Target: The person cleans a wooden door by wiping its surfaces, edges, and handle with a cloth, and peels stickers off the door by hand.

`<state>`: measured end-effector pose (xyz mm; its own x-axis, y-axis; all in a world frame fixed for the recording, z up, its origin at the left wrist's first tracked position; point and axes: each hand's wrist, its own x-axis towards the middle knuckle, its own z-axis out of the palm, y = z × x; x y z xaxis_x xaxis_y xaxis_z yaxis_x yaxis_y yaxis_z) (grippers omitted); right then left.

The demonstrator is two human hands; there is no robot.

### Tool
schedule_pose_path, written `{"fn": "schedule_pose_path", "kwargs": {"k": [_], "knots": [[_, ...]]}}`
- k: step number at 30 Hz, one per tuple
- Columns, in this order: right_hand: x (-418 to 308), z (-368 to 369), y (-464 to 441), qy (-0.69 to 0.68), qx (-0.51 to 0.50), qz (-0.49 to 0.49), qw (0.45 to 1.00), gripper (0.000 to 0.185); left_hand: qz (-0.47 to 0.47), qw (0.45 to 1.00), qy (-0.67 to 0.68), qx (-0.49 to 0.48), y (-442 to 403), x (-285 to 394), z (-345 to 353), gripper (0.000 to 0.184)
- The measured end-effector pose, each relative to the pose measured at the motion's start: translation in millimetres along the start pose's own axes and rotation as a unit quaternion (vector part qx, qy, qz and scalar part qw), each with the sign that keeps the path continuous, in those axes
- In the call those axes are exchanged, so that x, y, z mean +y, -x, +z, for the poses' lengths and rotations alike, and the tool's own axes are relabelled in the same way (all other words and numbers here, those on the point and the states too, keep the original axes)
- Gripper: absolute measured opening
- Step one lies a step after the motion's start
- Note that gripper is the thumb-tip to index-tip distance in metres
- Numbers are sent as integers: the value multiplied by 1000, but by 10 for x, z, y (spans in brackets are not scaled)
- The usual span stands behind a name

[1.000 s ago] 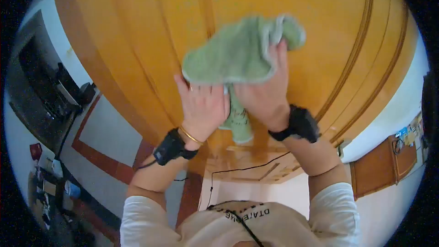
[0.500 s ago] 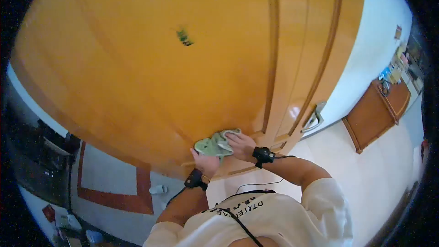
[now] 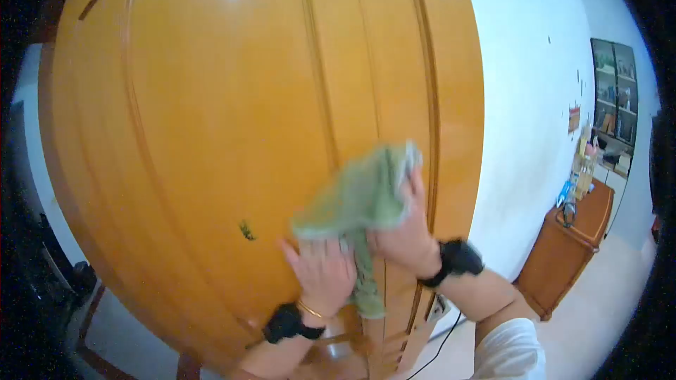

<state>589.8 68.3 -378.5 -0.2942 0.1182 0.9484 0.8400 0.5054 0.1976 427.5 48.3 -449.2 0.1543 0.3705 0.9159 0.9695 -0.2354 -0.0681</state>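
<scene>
A green cloth point(image 3: 355, 193), blurred by motion, is spread in front of the wooden door point(image 3: 225, 119), with a narrow end hanging down between my hands. My right hand point(image 3: 408, 236) grips the cloth along its right side, thumb and fingers partly behind it. Lower and to the left, my left hand point(image 3: 324, 271) has its fingertips at the cloth's bottom edge, holding it there; the tips are partly covered. Whether the cloth touches the door I cannot tell. Both wrists carry black strapped devices.
A small dark green mark point(image 3: 246, 230) shows on the door panel. To the right are a white wall point(image 3: 524, 127) and a brown wooden cabinet point(image 3: 567, 260) with items on top. A glass-fronted bookcase point(image 3: 614, 91) stands farther back. A black cable point(image 3: 443, 341) hangs near my right arm.
Both hands have risen from low on the door, bringing the cloth up and spreading it wider. My view has tilted upward and turned right, showing more wall and the bookcase.
</scene>
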Motion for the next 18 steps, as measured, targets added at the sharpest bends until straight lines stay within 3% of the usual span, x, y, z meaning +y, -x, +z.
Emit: {"fn": "schedule_pose_path", "kwargs": {"k": [4,7,8,9,10,11,13,16,18], "knots": [[705,-216,-1711,63,241,-126,960,41,71,990,5,125,-1861,199,-623,47],[1113,-461,-2777,189,274,-71,940,45,151,920,-112,344,-3107,183,-732,43],[1281,-544,-3055,249,295,-50,921,47,158,917,-167,325,-3472,178,-861,39],[1315,-754,-3269,278,203,-21,939,47,181,912,-151,335,-3819,157,-971,36],[1677,-678,-3760,114,151,46,981,44,180,907,-183,334,-4047,179,-1083,35],[1837,-639,-3930,199,341,-64,917,43,180,917,-239,266,-4166,249,-1312,35],[1542,-996,-3809,232,91,22,968,38,201,896,-241,316,-4561,227,-1181,35],[1571,-910,-3715,154,108,55,981,35,139,928,-188,289,-4518,457,-1003,37],[1722,-855,-3489,157,100,25,982,34,166,946,-189,207,-4231,576,-1034,37]]}}
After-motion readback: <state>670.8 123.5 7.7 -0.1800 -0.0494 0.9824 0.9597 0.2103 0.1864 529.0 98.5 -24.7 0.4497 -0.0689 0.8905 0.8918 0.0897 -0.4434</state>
